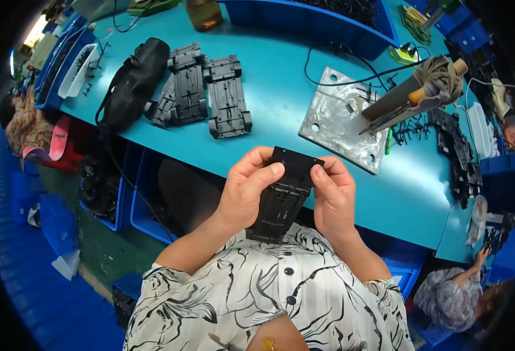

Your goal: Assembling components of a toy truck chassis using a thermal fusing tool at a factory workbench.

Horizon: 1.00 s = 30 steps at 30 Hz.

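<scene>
Between my two hands, above the near edge of the bench, is a black plastic chassis-like part (280,212), tilted with its lower end against my shirt. A flat black plate (295,165) with small holes lies at its upper end; whether it is a separate piece I cannot tell. My left hand (243,190) closes on the left side, thumb on top of the plate. My right hand (334,196) pinches the right edge between thumb and fingers. Farther away, several similar black chassis parts (228,96) lie on the bench, some overlapping.
A black bag-like pouch (136,82) lies at the left. To the right stands a metal base plate (333,114) with a cloth-wrapped upright (412,93) and cables. A blue bin (316,14) of black parts is at the back. Other people (456,298) sit at both sides.
</scene>
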{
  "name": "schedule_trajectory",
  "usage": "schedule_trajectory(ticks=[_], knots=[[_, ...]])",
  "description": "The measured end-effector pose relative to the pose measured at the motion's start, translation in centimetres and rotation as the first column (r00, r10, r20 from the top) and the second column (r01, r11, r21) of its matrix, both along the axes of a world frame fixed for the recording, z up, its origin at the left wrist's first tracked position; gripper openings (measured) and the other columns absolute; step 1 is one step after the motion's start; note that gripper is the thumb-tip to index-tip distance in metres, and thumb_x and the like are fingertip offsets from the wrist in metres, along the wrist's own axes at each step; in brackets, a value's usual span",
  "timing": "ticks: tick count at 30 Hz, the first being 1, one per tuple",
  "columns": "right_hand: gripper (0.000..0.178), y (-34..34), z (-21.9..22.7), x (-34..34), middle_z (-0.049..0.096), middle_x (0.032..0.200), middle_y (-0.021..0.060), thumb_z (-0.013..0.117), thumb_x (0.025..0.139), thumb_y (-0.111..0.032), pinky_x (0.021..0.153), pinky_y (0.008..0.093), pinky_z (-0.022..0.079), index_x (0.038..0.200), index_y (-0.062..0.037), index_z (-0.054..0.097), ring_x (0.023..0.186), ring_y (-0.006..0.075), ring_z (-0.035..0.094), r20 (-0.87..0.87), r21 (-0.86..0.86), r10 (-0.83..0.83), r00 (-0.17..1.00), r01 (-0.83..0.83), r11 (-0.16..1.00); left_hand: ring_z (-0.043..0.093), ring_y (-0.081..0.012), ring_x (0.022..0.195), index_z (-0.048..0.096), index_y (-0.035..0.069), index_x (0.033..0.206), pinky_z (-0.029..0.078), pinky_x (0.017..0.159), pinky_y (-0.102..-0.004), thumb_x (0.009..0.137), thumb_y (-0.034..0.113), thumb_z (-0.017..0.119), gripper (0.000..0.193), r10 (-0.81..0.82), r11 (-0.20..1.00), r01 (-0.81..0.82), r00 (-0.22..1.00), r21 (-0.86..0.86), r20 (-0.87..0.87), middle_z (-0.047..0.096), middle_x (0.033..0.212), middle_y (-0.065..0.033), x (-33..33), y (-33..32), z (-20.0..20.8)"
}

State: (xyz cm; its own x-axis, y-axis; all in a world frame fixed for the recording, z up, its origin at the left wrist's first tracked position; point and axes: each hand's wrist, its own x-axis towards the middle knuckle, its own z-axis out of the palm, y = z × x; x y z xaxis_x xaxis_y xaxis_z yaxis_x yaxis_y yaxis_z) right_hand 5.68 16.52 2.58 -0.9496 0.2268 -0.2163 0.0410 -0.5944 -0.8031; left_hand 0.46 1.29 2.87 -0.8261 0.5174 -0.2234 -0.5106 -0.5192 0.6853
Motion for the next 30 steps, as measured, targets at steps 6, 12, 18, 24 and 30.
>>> schedule_trajectory(ticks=[6,12,18,24,30], knots=[[0.014,0.5,-0.4,1.1,0.062,0.093,0.0027,0.059,0.089,-0.011,0.079,0.0227,0.039,0.1,-0.0019,0.056,0.085,0.0073,0.054,-0.058,0.05,0.019,0.998,-0.016,0.999,0.061,-0.0114,0.088,0.055,0.0,0.107,0.051,0.079,-0.0276,0.09,0.006,0.051,0.019,0.008,0.999,-0.01,0.999,-0.053,-0.036,0.063,0.099,-0.0075,0.7,0.4,-0.4],[0.015,0.7,-0.1,1.5,0.06,0.092,0.0019,0.061,0.088,-0.007,0.077,0.0229,0.042,0.1,-0.0004,0.057,0.083,0.0072,0.052,-0.06,0.069,0.012,0.998,-0.008,0.998,0.061,-0.0112,0.088,0.054,0.0,0.107,0.051,0.08,-0.0273,0.09,0.007,0.05,0.019,-0.012,0.999,0.009,0.998,-0.051,-0.056,0.063,0.099,-0.0075,0.7,0.6,-0.3],[0.014,0.5,-0.2,1.7,0.06,0.091,0.0021,0.062,0.088,-0.007,0.076,0.022,0.042,0.099,-0.001,0.057,0.082,0.0069,0.053,-0.062,0.051,-0.002,0.998,0.005,0.999,0.058,-0.0074,0.085,0.056,0.0,0.107,0.048,0.077,-0.0234,0.09,0.006,0.053,0.019,-0.005,0.999,0.004,1.0,-0.05,-0.027,0.062,0.095,-0.0046,0.9,0.5,0.1],[0.008,0.0,0.1,1.9,0.059,0.087,0.0014,0.06,0.088,-0.006,0.073,0.0218,0.041,0.094,-0.0022,0.055,0.079,0.0061,0.051,-0.052,0.107,-0.03,0.998,0.036,0.994,0.056,-0.0066,0.086,0.056,0.0,0.108,0.047,0.079,-0.0231,0.09,0.006,0.052,0.02,-0.035,0.998,0.034,0.999,-0.049,-0.017,0.062,0.096,-0.0038,1.7,0.4,-0.4],[0.006,-0.2,1.0,2.0,0.056,0.081,0.0004,0.058,0.084,-0.004,0.073,0.0235,0.037,0.086,-0.0054,0.052,0.075,0.0062,0.048,0.042,0.074,-0.042,0.998,0.039,0.996,0.055,-0.0061,0.086,0.056,0.0,0.109,0.045,0.079,-0.0226,0.088,0.006,0.054,0.022,-0.022,0.998,0.019,0.999,-0.058,-0.045,0.061,0.097,-0.0034,2.1,0.4,-0.5]])
